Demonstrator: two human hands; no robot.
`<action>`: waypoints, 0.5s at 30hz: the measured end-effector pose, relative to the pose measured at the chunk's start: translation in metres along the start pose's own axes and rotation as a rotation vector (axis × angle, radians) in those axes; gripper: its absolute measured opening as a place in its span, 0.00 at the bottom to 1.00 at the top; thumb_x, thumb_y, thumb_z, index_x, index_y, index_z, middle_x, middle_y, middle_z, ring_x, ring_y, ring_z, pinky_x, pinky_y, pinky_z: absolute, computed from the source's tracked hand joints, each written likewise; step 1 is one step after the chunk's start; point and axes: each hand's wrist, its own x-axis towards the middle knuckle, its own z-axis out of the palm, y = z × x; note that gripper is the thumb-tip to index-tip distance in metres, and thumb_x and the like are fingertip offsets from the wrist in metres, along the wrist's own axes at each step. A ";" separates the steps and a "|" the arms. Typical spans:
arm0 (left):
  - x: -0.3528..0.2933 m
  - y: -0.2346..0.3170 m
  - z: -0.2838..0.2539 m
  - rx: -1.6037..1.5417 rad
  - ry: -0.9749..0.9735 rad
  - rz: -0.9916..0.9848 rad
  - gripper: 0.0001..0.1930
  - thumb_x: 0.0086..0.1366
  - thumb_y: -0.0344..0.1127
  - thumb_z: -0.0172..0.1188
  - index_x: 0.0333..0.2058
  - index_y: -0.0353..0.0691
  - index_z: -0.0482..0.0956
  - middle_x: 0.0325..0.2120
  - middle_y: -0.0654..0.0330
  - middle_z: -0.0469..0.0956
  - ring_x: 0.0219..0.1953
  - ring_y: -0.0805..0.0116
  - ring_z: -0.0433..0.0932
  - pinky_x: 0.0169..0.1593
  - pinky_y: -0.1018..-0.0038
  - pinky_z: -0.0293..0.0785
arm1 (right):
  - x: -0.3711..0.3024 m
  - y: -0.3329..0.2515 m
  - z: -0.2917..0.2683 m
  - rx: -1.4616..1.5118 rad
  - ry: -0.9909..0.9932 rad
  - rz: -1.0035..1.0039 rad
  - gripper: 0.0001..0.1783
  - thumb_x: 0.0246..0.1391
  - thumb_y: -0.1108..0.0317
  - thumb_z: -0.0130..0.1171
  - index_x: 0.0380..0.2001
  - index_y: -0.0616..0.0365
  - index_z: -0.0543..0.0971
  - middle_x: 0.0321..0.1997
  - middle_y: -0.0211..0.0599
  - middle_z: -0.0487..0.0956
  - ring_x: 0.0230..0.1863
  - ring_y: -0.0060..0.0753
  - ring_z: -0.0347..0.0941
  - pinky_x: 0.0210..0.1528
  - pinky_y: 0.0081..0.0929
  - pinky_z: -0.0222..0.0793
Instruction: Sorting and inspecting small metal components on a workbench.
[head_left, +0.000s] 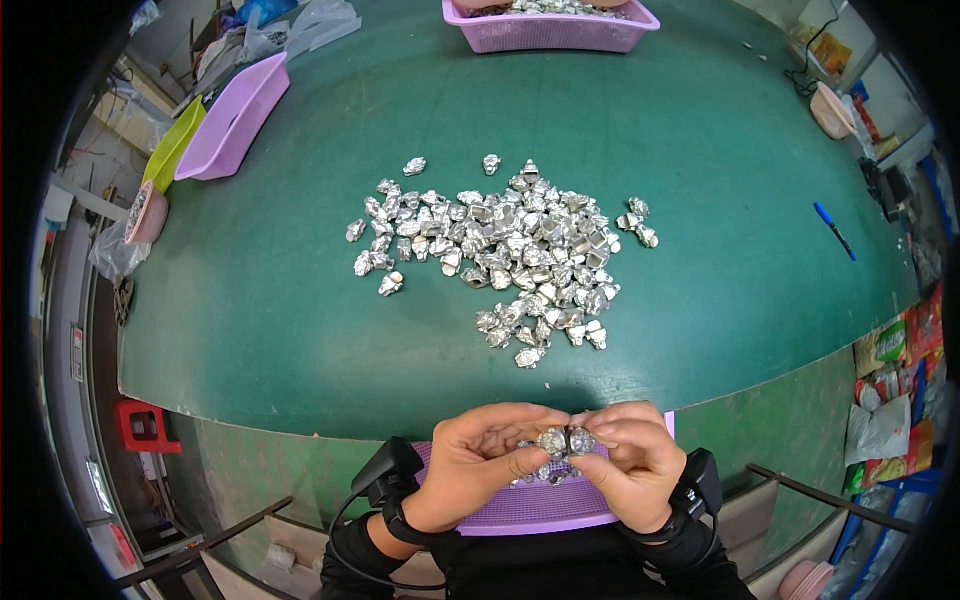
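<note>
Above my lap, at the front edge of the table, my left hand [485, 458] and my right hand [636, 465] meet. Between the left thumb and fingers is a small shiny silver piece [552, 441]. A second silver piece [582, 441] sits right against it, pinched in my right fingertips; a narrow dark gap runs between the two. Just below them, a purple mesh basket [560, 522] rests on my lap with several silver pieces in it, partly covered by my hands. A large loose heap of similar silver pieces [540, 235] is spread over the green table [300, 330].
At the far edge stands a purple tub [550, 38] full of silver pieces, with part of another person at it. A purple tray [235, 115], a yellow-green tray [173, 145] and a pink bowl [148, 215] line the left edge. A blue pen [834, 231] lies right.
</note>
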 end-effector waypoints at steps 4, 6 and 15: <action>0.000 0.002 0.002 0.093 0.030 0.063 0.19 0.50 0.19 0.56 0.43 0.34 0.66 0.37 0.48 0.71 0.39 0.61 0.73 0.43 0.70 0.71 | 0.005 -0.006 0.000 -0.277 -0.052 -0.025 0.14 0.35 0.84 0.60 0.31 0.68 0.73 0.37 0.46 0.72 0.41 0.37 0.71 0.41 0.26 0.69; 0.000 0.000 -0.001 0.000 0.019 0.072 0.19 0.50 0.19 0.56 0.42 0.35 0.66 0.36 0.48 0.71 0.39 0.62 0.73 0.42 0.72 0.72 | 0.006 -0.010 0.001 -0.199 -0.002 0.046 0.15 0.33 0.83 0.61 0.30 0.66 0.74 0.34 0.45 0.74 0.40 0.36 0.71 0.39 0.25 0.69; 0.002 -0.001 -0.008 0.229 -0.126 0.259 0.13 0.51 0.18 0.54 0.38 0.31 0.71 0.37 0.45 0.71 0.41 0.58 0.72 0.42 0.70 0.71 | 0.002 -0.014 -0.001 -0.027 0.031 0.078 0.14 0.35 0.84 0.60 0.30 0.66 0.74 0.34 0.47 0.74 0.39 0.37 0.71 0.39 0.27 0.69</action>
